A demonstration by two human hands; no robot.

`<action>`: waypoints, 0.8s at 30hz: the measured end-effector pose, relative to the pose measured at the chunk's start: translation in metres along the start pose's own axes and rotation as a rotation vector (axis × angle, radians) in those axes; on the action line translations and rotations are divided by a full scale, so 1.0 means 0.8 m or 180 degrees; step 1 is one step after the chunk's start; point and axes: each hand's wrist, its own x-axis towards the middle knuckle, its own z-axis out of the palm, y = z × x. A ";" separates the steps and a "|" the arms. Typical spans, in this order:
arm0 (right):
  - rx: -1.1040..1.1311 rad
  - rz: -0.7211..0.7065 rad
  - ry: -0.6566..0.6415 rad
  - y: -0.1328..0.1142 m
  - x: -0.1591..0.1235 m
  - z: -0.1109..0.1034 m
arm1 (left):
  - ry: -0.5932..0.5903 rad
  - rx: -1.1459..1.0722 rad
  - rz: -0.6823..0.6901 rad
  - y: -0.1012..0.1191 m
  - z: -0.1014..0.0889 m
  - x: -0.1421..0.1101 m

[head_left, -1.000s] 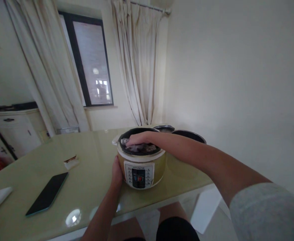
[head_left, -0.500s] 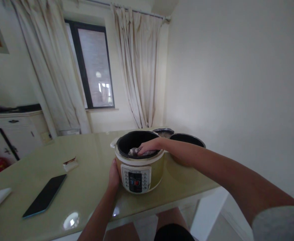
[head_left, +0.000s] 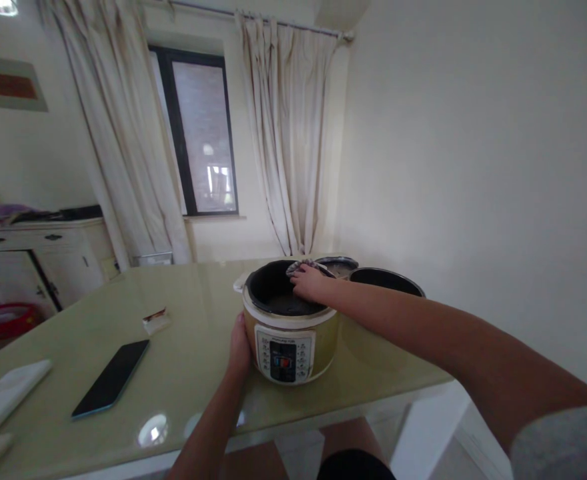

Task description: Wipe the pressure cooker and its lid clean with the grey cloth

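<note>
An electric pressure cooker (head_left: 325, 347), yellowish with a white rim and a front control panel, stands lidless near the table's front edge. My left hand (head_left: 239, 345) presses against its left side, steadying it; part of the fingers is hidden behind the body. At the cooker's far inner rim, my right hand (head_left: 312, 283) is closed on a patterned cloth (head_left: 298, 267), which bunches up over the edge. The dark inside of the cooker shows below that hand. To the right stands a round dark-lined pot (head_left: 389, 280), partly covered by my right forearm.
Behind the cooker lies a round lid-like piece (head_left: 342, 265). On the left of the glossy table (head_left: 193, 373) are a dark phone (head_left: 111, 380), a small packet (head_left: 157, 321) and a white object (head_left: 11, 397). A wall (head_left: 473, 167) rises on the right.
My right hand has moved the cloth from inside the cooker up to its far rim. My left hand stays on the cooker's side. The view has turned slightly left.
</note>
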 end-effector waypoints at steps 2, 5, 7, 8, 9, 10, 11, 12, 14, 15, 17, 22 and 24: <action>-0.0437 -0.0468 0.0230 0.006 0.009 -0.005 | 0.0028 -0.0044 -0.0057 -0.001 0.001 0.001; -0.1159 -0.1395 0.0582 0.013 0.031 -0.021 | 0.0034 -0.0165 -0.0059 -0.003 0.002 0.002; -0.1338 -0.1867 0.0655 0.014 0.043 -0.031 | 0.0023 -0.0217 -0.0055 -0.003 0.003 0.003; -0.1393 -0.2095 0.0678 0.013 0.047 -0.035 | 0.0016 -0.0228 -0.0061 -0.004 0.003 0.003; -0.1482 -0.2330 0.0745 0.012 0.049 -0.037 | 0.0016 -0.0227 -0.0069 -0.004 0.003 0.003; -0.1572 -0.2520 0.0827 0.011 0.049 -0.038 | 0.0027 -0.0212 -0.0073 -0.004 0.003 0.003; -0.1635 -0.2601 0.0906 0.011 0.049 -0.038 | 0.0032 -0.0192 -0.0067 -0.005 0.003 0.003; -0.1653 -0.2526 0.0949 0.012 0.047 -0.036 | 0.0031 -0.0175 -0.0047 -0.005 0.002 0.003; -0.1541 -0.1956 0.0869 0.017 0.039 -0.032 | 0.0013 -0.0169 -0.0018 -0.005 0.001 0.003; -0.1468 -0.1623 0.0787 0.020 0.035 -0.029 | 0.0001 -0.0176 -0.0023 -0.006 0.001 0.003; -0.1357 -0.1117 0.0633 0.026 0.024 -0.024 | -0.0003 -0.0201 -0.0051 -0.006 0.000 0.003; -0.0950 -0.0349 -0.0003 0.016 0.007 -0.014 | 0.0022 -0.0115 0.0032 -0.008 -0.001 0.005; -0.0770 0.0034 -0.0284 0.005 0.007 -0.012 | 0.0013 -0.0059 0.0053 -0.009 -0.001 0.005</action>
